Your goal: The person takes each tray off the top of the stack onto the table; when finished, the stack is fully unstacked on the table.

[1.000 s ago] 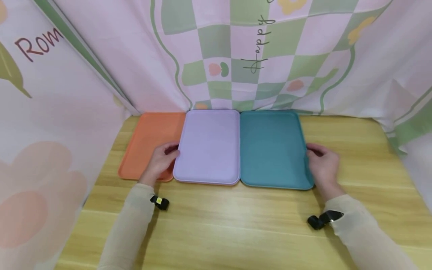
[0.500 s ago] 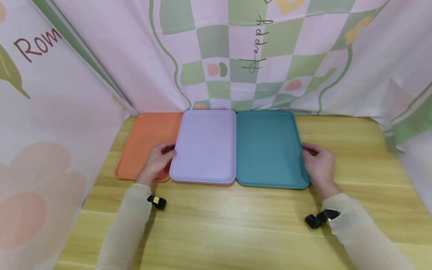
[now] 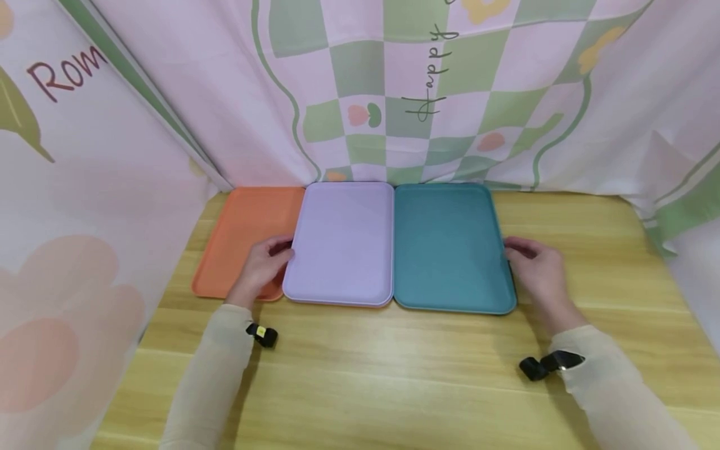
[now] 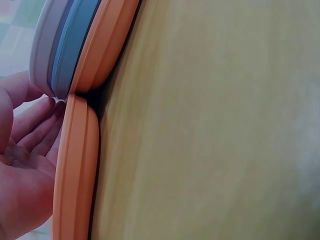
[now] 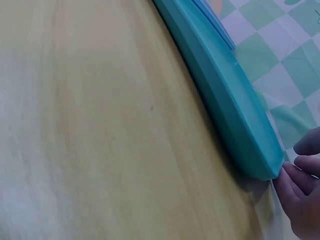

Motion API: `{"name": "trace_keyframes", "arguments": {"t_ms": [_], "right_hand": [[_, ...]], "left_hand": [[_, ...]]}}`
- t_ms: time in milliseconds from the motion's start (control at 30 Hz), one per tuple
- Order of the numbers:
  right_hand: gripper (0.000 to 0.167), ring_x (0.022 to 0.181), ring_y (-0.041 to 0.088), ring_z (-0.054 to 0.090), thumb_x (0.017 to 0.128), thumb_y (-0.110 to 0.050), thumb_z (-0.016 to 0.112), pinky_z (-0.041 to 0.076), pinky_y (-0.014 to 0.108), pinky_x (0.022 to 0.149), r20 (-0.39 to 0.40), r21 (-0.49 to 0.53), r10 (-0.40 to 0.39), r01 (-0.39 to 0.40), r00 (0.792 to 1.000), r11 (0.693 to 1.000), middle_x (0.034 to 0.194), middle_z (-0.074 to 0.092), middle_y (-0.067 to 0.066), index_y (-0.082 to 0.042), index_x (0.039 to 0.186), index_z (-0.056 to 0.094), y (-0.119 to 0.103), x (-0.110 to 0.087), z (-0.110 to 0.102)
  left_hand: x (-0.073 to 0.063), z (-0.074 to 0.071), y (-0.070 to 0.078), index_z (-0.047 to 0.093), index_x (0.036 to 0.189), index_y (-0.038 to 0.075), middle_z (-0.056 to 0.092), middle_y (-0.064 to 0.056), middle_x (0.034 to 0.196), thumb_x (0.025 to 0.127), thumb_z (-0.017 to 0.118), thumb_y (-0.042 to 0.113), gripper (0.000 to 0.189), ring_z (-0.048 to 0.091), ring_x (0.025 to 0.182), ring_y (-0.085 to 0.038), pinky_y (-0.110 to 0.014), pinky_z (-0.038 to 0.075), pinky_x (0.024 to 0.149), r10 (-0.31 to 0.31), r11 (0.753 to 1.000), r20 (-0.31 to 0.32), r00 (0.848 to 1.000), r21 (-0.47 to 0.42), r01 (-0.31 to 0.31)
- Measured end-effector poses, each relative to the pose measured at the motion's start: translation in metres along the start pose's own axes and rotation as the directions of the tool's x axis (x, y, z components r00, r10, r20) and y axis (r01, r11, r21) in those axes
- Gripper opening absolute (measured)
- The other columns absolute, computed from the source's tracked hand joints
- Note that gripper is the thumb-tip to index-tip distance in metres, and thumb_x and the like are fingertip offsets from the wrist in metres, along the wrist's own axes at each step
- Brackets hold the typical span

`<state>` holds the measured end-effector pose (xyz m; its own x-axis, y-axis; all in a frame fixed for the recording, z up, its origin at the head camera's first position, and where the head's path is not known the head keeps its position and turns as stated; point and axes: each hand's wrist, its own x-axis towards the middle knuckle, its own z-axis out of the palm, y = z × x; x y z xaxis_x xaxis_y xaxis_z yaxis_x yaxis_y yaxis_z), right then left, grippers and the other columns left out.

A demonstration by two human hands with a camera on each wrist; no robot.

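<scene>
Head view | left hand touches lilac tray (orange tray beneath hand) | right hand touches teal tray | neither grasping

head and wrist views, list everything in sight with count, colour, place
lilac tray: 1, lilac, top of middle stack
teal trays: 2, teal, one inside the stack, one to its right
orange trays: 2, orange, stack bottom and left of it
table: 1, yellowish wood, under trays
cloth: count unclear, pink, white, green, behind and beside the table
sleeves: 2, beige, lower left and right
wrist cameras: 2, black, on the sleeves
left hand: 1, bare, at lilac tray's left edge
right hand: 1, bare, at outer teal tray's right edge
</scene>
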<state>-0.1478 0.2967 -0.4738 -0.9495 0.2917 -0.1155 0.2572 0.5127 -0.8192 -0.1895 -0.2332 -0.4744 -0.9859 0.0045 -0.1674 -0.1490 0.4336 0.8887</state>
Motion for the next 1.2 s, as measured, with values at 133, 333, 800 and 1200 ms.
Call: {"name": "trace_keyframes", "arguments": {"t_ms": [133, 333, 800, 1200], "right_hand": [[0.044, 0.095, -0.016, 0.052, 0.11, -0.029, 0.06, 0.046, 0.002, 0.078, 0.005, -0.043, -0.052, 0.053, 0.999, 0.998, 0.139, 0.071, 0.021, -0.002, 0.143, 0.069, -0.005, -0.004, -0.003], [0.04, 0.094, -0.017, 0.049, 0.109, -0.023, 0.06, 0.043, 0.0, 0.077, -0.03, -0.07, -0.138, 0.135, 0.99, 0.988, 0.138, 0.072, 0.025, -0.001, 0.142, 0.069, -0.022, -0.014, 0.004], [0.032, 0.089, -0.026, 0.051, 0.108, -0.018, 0.064, 0.043, -0.001, 0.078, -0.005, 0.005, -0.29, 0.29, 0.957, 0.957, 0.129, 0.076, 0.026, 0.002, 0.132, 0.074, -0.053, -0.023, 0.034], [0.028, 0.09, -0.022, 0.054, 0.105, -0.008, 0.066, 0.045, -0.001, 0.083, 0.064, 0.101, -0.341, 0.334, 0.938, 0.937, 0.123, 0.077, 0.028, 0.007, 0.127, 0.075, -0.073, -0.025, 0.075]], "left_hand": [[0.001, 0.0, 0.0, 0.065, 0.147, 0.001, 0.064, -0.02, 0.15, 0.103, 0.068, 0.011, 0.045, 0.057, 0.141, -0.033, -0.049, 0.047, 0.121, 0.001, 1.0, -0.001, 1.0, 0.001, -0.001], [0.001, 0.001, 0.0, 0.063, 0.148, 0.001, 0.063, -0.02, 0.152, 0.104, 0.068, 0.012, 0.046, 0.056, 0.144, -0.034, -0.05, 0.046, 0.123, -0.014, 1.0, 0.005, 1.0, 0.002, 0.014], [0.002, 0.0, -0.001, 0.063, 0.149, 0.003, 0.062, -0.019, 0.153, 0.104, 0.067, 0.012, 0.046, 0.056, 0.143, -0.033, -0.05, 0.046, 0.123, -0.028, 1.0, 0.011, 1.0, -0.012, 0.028], [0.002, -0.001, -0.004, 0.063, 0.149, 0.001, 0.063, -0.022, 0.152, 0.105, 0.067, 0.011, 0.045, 0.057, 0.143, -0.035, -0.05, 0.047, 0.122, 0.016, 1.0, 0.019, 1.0, -0.019, -0.016]]}}
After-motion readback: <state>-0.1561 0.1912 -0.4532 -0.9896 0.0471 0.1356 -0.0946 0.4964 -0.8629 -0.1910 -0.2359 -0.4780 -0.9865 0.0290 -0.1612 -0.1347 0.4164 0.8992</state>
